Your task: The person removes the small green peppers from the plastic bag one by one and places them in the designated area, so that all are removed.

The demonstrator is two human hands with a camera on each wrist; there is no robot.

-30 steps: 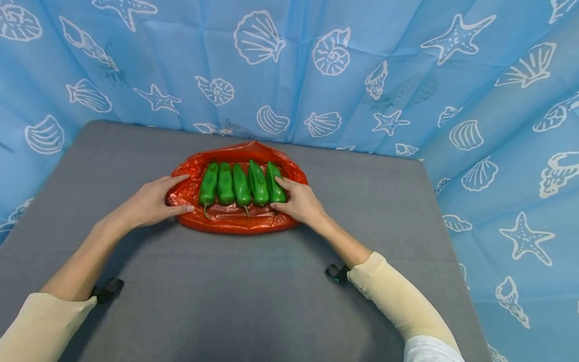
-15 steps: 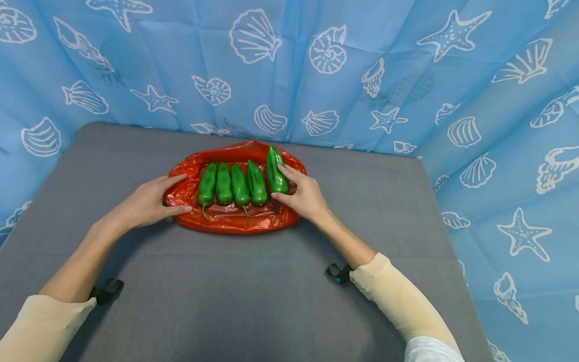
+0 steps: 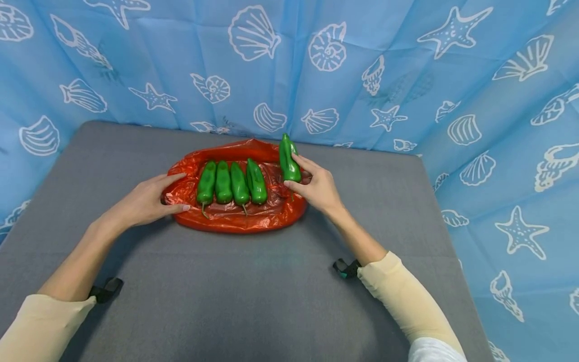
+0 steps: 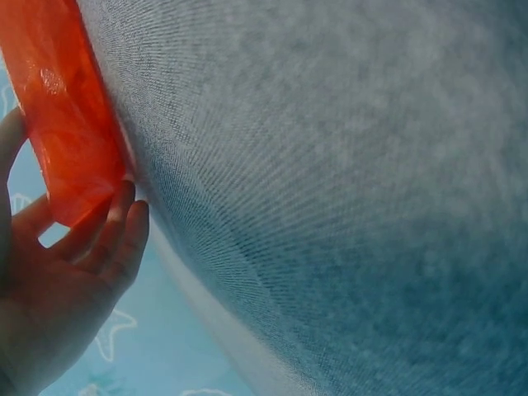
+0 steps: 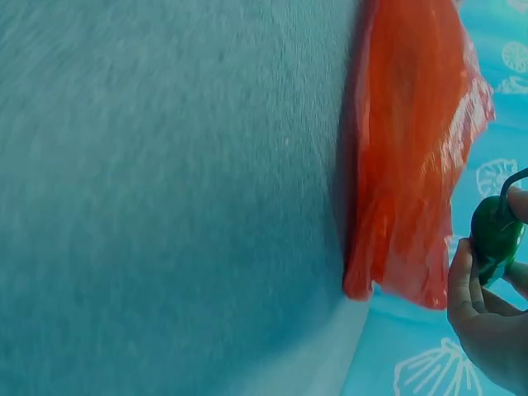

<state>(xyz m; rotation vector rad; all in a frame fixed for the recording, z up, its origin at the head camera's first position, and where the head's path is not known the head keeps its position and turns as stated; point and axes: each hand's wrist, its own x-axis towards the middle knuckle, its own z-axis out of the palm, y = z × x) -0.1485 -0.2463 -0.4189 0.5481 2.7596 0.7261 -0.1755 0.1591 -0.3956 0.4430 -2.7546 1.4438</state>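
A red plastic bag point(image 3: 242, 225) lies with its mouth rolled wide, near the far side of the table. Inside it, several green peppers point(image 3: 207, 183) stand side by side in a row, some with stems showing. My left hand point(image 3: 147, 201) holds the bag's left end between thumb and fingers; in the left wrist view the fingers curve around its red side. With thumb and fingers my right hand point(image 3: 316, 186) grips another green pepper point(image 3: 289, 160) above the bag's right end. The right wrist view shows that pepper off the table, its stem near the thumb.
The grey cloth-covered table point(image 3: 244, 296) spreads around the bag. Behind it and to the right hangs a blue curtain point(image 3: 353, 100) printed with white shells and starfish. Dark wrist-camera mounts point(image 3: 107, 290) sit at both wrists.
My right hand has lifted the rightmost pepper out of the row and moved it up and to the right. My left hand has stayed at the bag's left end.
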